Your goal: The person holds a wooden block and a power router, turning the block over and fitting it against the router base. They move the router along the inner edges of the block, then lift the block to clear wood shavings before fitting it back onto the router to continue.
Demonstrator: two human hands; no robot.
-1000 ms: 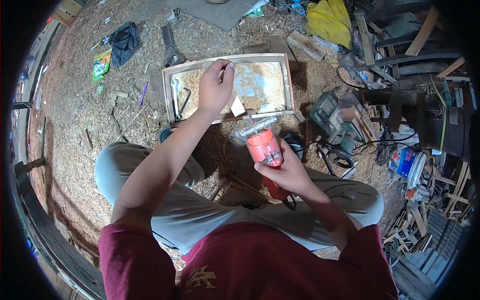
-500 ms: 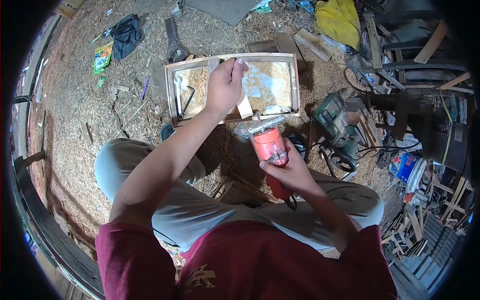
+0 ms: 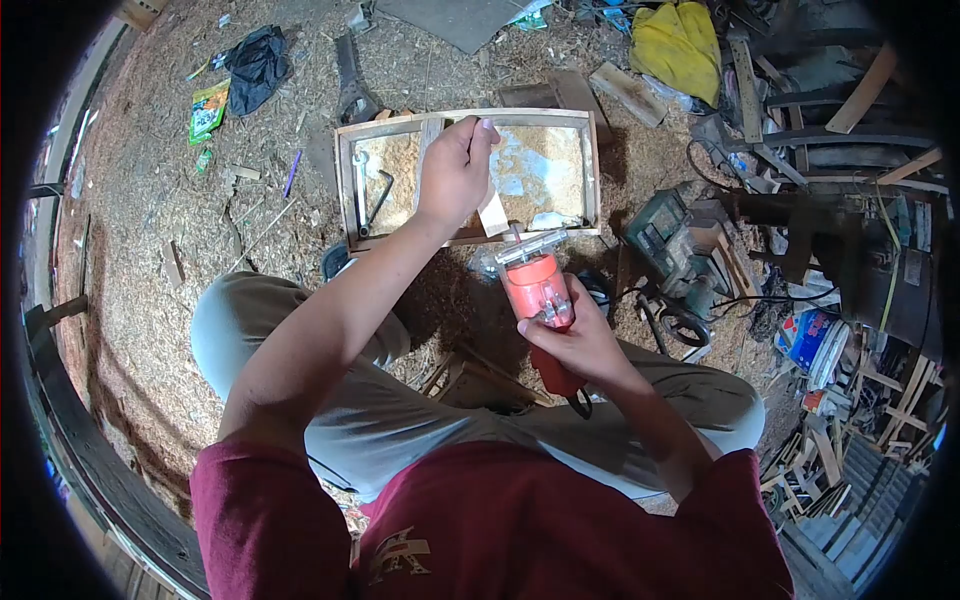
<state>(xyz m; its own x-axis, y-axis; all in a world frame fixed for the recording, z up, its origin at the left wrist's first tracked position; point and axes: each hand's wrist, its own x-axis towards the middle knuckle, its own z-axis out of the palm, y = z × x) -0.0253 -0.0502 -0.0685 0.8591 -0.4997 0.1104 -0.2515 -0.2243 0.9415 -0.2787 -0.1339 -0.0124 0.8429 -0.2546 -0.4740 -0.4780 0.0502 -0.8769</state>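
My right hand [image 3: 585, 345] is wrapped round a red trim router [image 3: 540, 290]. The router's metal base and thin bit face away from me, close to the near edge of a shallow wooden tray [image 3: 594, 170]. Above the tray's middle is my left hand [image 3: 457, 168], its fingers pinched together; whatever is between them is hidden. From beneath that hand a pale wooden strip [image 3: 493, 216] slants towards me. A wrench [image 3: 361, 190] and a black hex key [image 3: 380, 198] lie at the tray's left end, and a small whitish item [image 3: 555, 220] lies at the right end.
Sawdust and scraps cover the ground. A dark green machine [image 3: 655, 232] with a cable stands to the right, near a white and blue bucket [image 3: 815, 345]. A yellow sack [image 3: 678, 50] and wood offcuts lie at the upper right; a black bag [image 3: 255, 72] lies upper left.
My left hand has shifted very slightly to the right over the tray. The router in my right hand stays almost where it was.
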